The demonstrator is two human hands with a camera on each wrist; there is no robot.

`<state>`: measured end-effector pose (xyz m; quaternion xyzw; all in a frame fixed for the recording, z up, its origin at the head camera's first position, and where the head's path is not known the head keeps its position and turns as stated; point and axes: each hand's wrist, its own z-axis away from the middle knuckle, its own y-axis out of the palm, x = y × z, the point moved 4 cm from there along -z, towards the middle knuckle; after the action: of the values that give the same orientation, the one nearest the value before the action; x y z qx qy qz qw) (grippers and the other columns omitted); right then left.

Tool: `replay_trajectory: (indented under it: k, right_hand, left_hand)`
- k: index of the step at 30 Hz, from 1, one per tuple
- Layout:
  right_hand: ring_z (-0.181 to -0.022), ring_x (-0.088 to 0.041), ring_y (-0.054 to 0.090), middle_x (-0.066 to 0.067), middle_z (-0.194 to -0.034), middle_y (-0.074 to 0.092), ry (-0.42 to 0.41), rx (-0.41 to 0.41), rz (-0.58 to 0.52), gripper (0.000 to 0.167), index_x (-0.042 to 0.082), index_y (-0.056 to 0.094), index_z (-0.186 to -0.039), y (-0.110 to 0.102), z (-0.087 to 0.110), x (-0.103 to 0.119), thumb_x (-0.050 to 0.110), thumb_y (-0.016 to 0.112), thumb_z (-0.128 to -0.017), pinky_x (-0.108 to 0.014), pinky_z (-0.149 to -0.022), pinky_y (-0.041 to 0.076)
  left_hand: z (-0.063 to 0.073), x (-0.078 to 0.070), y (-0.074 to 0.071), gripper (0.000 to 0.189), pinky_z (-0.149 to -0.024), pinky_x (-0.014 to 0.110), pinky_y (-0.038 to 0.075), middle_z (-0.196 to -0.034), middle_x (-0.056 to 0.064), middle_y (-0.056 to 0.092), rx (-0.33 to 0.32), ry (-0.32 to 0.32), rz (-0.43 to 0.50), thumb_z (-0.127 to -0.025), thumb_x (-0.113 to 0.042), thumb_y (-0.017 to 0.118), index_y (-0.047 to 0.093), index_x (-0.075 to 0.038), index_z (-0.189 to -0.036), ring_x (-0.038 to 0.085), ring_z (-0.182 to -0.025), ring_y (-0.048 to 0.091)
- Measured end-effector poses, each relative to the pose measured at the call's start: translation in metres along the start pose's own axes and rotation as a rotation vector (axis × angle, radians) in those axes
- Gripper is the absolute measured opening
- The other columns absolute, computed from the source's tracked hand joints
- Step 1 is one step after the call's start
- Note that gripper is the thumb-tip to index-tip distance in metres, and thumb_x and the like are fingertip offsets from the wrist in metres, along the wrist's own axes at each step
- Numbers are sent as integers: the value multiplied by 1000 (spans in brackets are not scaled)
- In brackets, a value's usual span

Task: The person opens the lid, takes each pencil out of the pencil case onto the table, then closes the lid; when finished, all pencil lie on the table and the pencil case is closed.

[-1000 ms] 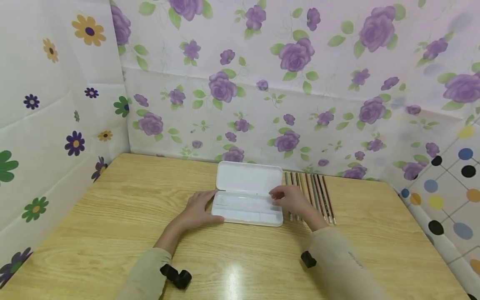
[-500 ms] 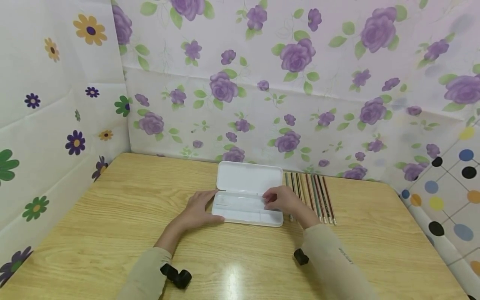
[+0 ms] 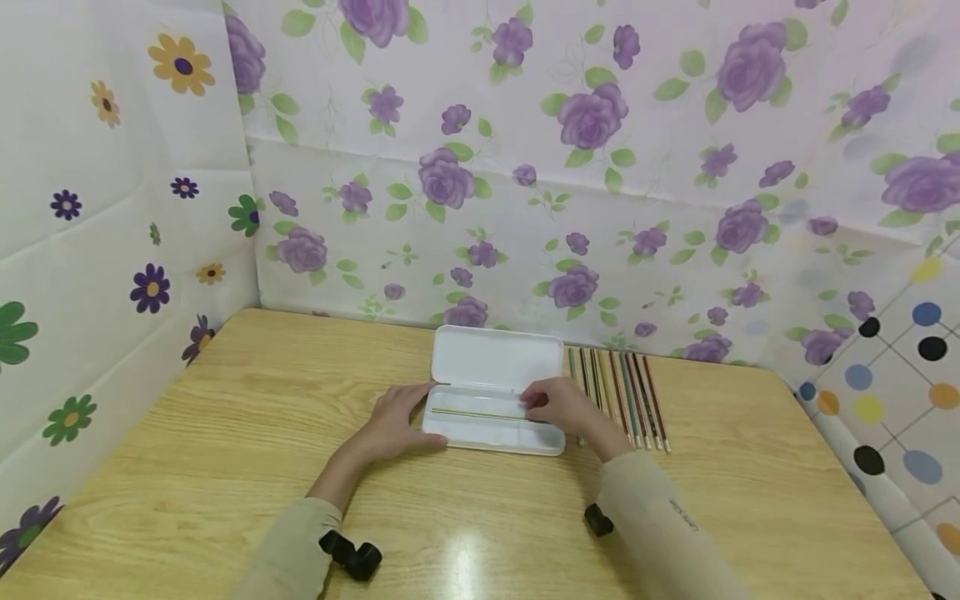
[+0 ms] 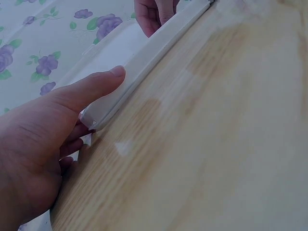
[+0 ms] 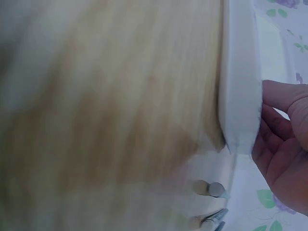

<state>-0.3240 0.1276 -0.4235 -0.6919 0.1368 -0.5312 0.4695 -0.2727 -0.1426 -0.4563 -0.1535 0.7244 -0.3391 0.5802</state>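
A white pencil case [image 3: 472, 435] lies on the table with its lid [image 3: 498, 357] tipped back. My left hand [image 3: 397, 422] grips the left end of the case. In the left wrist view its thumb lies along the front wall and the other fingers reach round the end. Inside the case, a thin yellow and dark pencil [image 3: 472, 412] runs lengthwise. My right hand [image 3: 566, 406] is over the case's right half, its bent thumb and fingertips pinching the pencil near its right end. In the right wrist view the case wall [image 5: 239, 72] hides the fingertips.
Several pencils [image 3: 628, 400] lie side by side to the right of the case, eraser ends toward me. A floral cloth [image 3: 480, 208] hangs at the table's back edge. The wooden table [image 3: 465, 517] extends in front of the case.
My right hand has moved a little left, over the case. The yellow and dark pencil now shows along the case's inside. The left hand and the case have stayed put.
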Motion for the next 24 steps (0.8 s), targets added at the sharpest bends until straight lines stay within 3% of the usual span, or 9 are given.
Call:
replay_trajectory:
  k: [5,12,18,24]
  right_hand:
    - [-83,-16,63,-1,-88,70,-4,-21,3,16,2,74,-96,2,1,0,3,77,-81,-31,-77,52]
    - [-83,-16,64,-4,-90,71,-20,23,36,15,3,76,-95,2,-3,2,1,76,-80,-28,-75,53]
    - [-85,-18,66,-7,-94,72,-74,34,27,12,3,76,-93,3,-2,6,0,75,-81,-28,-76,53]
    - [-84,-19,67,-7,-92,72,-159,-13,59,10,3,76,-89,5,-2,9,-3,74,-81,-28,-75,53]
  left_hand:
    - [1,0,0,96,-105,56,23,-146,12,42,2,-5,4,-74,-45,82,36,-9,-150,33,-132,28]
    - [0,1,0,97,-106,56,22,-146,11,41,-1,-11,6,-73,-46,82,36,-9,-150,32,-133,28]
    - [0,2,0,98,-105,57,24,-146,11,41,-2,-16,10,-72,-47,82,36,-10,-150,33,-133,27]
    - [0,1,1,97,-105,57,23,-146,12,41,-2,-9,1,-73,-46,82,35,-9,-150,33,-133,27]
